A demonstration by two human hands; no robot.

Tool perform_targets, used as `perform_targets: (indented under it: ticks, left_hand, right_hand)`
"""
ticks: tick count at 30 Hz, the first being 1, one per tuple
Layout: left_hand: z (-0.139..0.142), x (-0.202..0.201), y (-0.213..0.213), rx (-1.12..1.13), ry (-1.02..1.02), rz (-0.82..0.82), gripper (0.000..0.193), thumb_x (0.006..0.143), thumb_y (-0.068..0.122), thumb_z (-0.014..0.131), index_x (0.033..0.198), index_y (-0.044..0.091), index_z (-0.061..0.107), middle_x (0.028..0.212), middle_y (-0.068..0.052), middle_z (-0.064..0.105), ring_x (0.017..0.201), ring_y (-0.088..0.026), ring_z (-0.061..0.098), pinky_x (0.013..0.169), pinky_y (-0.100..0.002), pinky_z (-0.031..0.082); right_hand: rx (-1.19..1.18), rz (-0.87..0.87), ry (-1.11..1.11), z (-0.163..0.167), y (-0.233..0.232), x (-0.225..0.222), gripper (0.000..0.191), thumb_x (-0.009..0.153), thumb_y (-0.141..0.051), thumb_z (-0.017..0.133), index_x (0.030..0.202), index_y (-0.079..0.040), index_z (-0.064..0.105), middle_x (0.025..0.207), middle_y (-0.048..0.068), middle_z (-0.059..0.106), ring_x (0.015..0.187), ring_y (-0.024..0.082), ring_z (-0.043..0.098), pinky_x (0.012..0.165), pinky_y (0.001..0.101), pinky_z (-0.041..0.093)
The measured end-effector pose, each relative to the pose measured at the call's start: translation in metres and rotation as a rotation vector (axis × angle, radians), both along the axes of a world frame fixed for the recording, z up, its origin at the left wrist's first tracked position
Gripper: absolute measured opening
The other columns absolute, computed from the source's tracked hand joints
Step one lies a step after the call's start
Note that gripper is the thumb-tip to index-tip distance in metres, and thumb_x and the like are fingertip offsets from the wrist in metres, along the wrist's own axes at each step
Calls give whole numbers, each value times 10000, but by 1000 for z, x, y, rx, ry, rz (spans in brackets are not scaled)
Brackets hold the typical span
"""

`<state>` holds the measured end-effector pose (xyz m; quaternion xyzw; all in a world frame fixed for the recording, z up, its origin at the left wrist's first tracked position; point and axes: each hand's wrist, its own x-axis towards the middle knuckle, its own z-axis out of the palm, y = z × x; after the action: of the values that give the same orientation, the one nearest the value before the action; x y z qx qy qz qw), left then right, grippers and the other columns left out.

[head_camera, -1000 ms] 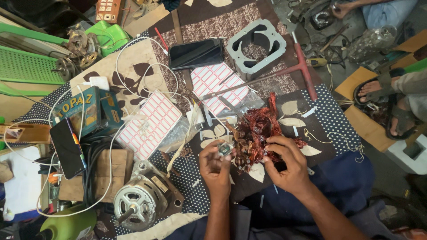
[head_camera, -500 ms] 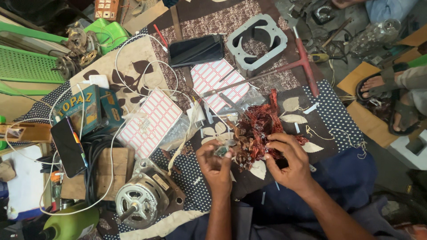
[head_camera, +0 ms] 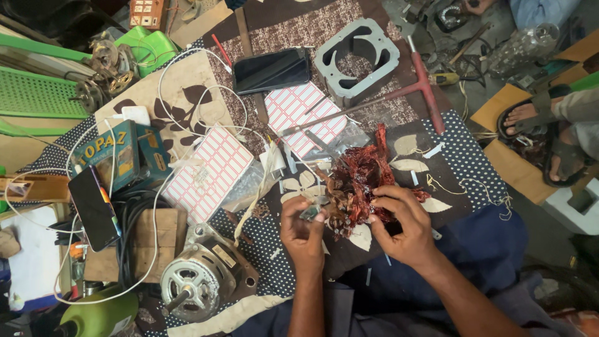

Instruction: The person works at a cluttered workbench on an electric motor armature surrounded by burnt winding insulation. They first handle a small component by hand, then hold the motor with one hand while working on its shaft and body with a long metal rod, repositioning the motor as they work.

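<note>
Sitting over a patterned brown cloth (head_camera: 187,100) strewn with parts, the person works on a tangled bundle of reddish-brown enamelled copper winding wire (head_camera: 362,184), which lies on the cloth just ahead of the knees, touching both hands. From the head camera, the left hand (head_camera: 302,228) is closed, its fingertips pinching a small grey metal piece (head_camera: 312,209) at the near left edge of the bundle; the right hand (head_camera: 402,224) is curled with its fingers pressed into the bundle's right side, clamped on the coils. Judging by how things lie, the winding is already out of its core: the grey square laminated steel frame (head_camera: 359,53) sits empty, well apart at the top, beside a black phone lying face up (head_camera: 271,70) and a long red-handled T-shaped wrench (head_camera: 399,93). The wire is far from sorted, though; it is a dense knot with strands sticking out, so most of the picking apart seems left. A small silver electric motor (head_camera: 199,278) rests near the left forearm, and two sheets of red-edged white labels (head_camera: 209,171) lie between it and the frame. Against the frame half a second back, the bundle sits in the same spot, the left hand has drawn slightly nearer to it, the right hand keeps its grip, and nothing else on the cloth has shifted.
</note>
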<state>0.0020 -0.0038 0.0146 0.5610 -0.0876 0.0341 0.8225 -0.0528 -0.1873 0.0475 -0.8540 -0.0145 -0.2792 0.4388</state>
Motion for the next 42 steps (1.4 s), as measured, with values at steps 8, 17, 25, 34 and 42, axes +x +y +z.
perform_targets:
  ticks: [8,17,25,34,42]
  left_hand:
    - [-1,1,0,-65,22,-5,315,931,-91,644,1195,48,543,1187,-117,539,969,-212,673,846,-357,589]
    - [-4,0,0,-67,22,-12,317,939,-92,654,1188,54,524,1210,-142,552,971,-219,676,854,-357,575]
    - [-6,-1,0,-85,25,-20,291,948,-73,659,1147,67,499,1207,-135,554,1011,-222,680,874,-361,585]
    - [-5,-1,-1,-94,26,-18,277,950,-73,662,1115,73,494,1195,-126,551,1027,-223,676,884,-372,591]
    - [-5,0,-1,-97,21,-28,276,954,-66,663,1123,71,493,1196,-124,539,1011,-214,662,879,-355,577]
  right_hand:
    - [-10,0,5,-2,0,0,287,818,-22,741,1080,-7,625,1191,173,655,1044,324,680,863,397,563]
    - [-4,-1,3,0,0,0,291,813,-16,741,1079,-6,625,1189,172,658,1054,325,682,875,397,563]
    - [-1,2,1,-1,0,1,290,809,-14,742,1076,-2,629,1192,174,659,1057,323,681,879,395,563]
    - [-1,13,1,-3,-1,1,289,819,-22,746,1082,-4,627,1189,177,654,1063,327,680,890,398,563]
    - [0,0,1,1,0,1,281,818,-14,743,1075,-8,628,1187,173,659,1060,326,683,886,394,564]
